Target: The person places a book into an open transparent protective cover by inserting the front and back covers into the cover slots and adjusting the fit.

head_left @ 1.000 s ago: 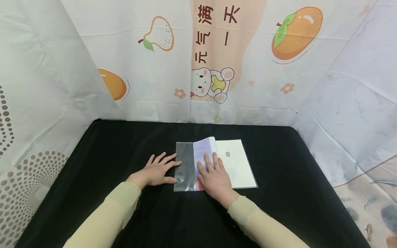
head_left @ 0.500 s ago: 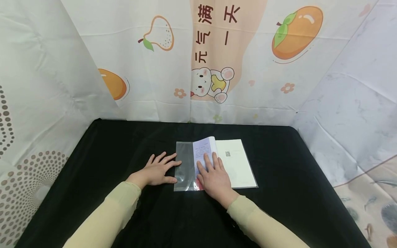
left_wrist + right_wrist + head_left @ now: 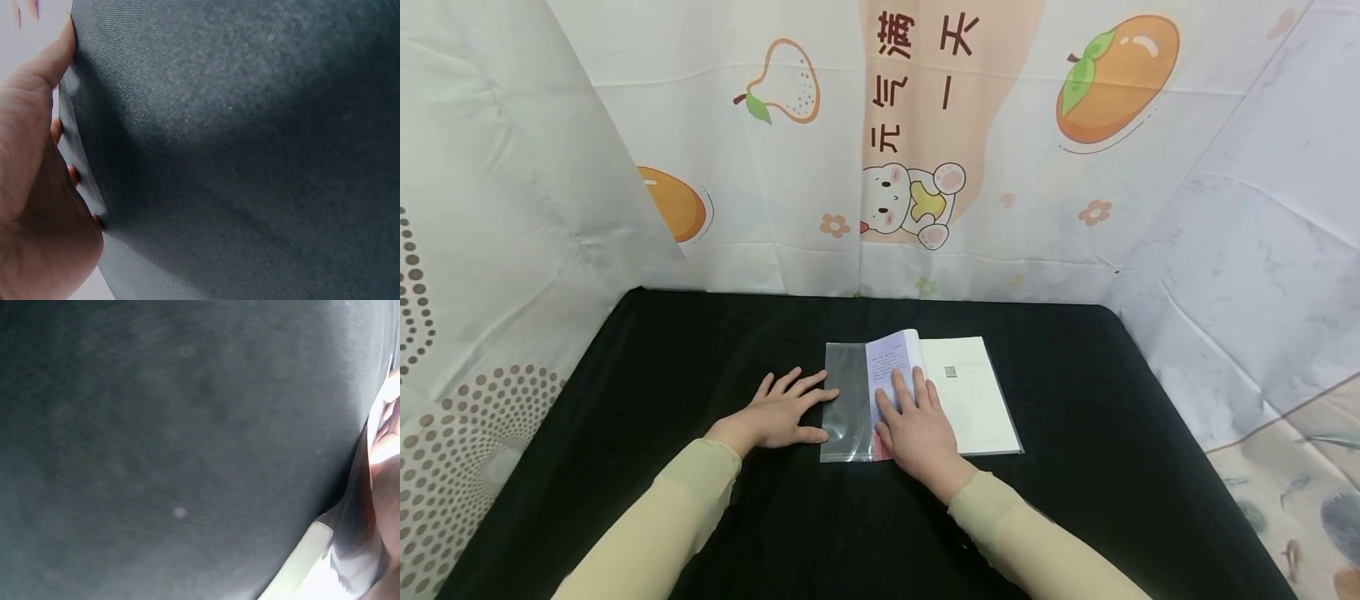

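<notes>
An open book (image 3: 973,408) lies on the black-covered table, its right side showing a cream page with a small square code. A lilac printed flap (image 3: 886,354) stands slightly raised along the middle. To its left spreads a clear plastic cover (image 3: 850,400). My right hand (image 3: 919,429) rests on the lilac flap with its fingers extended. My left hand (image 3: 778,414) lies flat and spread on the cloth, its fingertips and thumb at the left edge of the plastic. In the right wrist view the book's edge (image 3: 300,559) shows at the bottom, and that hand is mostly cut off.
Black cloth (image 3: 737,333) covers the table around the book. Behind it hangs a white curtain (image 3: 1000,258) with printed fruit and a bear. More fabric hangs along the left and right sides.
</notes>
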The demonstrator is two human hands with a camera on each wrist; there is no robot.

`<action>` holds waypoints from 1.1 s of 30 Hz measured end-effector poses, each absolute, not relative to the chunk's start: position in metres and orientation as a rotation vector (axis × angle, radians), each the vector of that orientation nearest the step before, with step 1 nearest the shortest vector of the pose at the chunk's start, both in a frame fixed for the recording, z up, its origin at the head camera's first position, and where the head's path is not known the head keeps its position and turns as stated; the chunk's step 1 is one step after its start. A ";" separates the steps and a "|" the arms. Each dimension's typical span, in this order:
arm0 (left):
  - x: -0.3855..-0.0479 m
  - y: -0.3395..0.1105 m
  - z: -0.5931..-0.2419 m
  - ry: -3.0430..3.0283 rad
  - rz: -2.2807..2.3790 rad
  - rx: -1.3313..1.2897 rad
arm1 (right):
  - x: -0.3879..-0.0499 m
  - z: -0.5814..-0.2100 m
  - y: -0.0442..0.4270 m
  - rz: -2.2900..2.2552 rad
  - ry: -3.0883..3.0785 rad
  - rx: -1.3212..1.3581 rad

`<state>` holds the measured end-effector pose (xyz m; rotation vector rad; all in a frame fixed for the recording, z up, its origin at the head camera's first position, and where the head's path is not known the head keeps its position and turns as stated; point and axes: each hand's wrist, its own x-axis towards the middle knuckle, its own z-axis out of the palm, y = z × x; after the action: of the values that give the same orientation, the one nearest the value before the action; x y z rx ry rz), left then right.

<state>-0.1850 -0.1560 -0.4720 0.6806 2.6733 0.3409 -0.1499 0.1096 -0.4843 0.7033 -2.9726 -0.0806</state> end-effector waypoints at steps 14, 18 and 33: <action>-0.187 -0.158 -0.475 2.662 0.376 0.690 | -0.152 -0.476 0.107 0.142 -2.919 0.699; -0.186 -0.157 -0.473 2.659 0.356 0.668 | -0.154 -0.472 0.108 0.234 -2.936 0.701; -0.185 -0.156 -0.472 2.670 0.316 0.654 | -0.171 -0.454 0.135 0.804 -3.009 0.774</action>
<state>-0.1854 -0.1558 -0.4720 0.6539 2.6698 0.3159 -0.1710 0.1350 -0.4542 0.7740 -3.0087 0.8042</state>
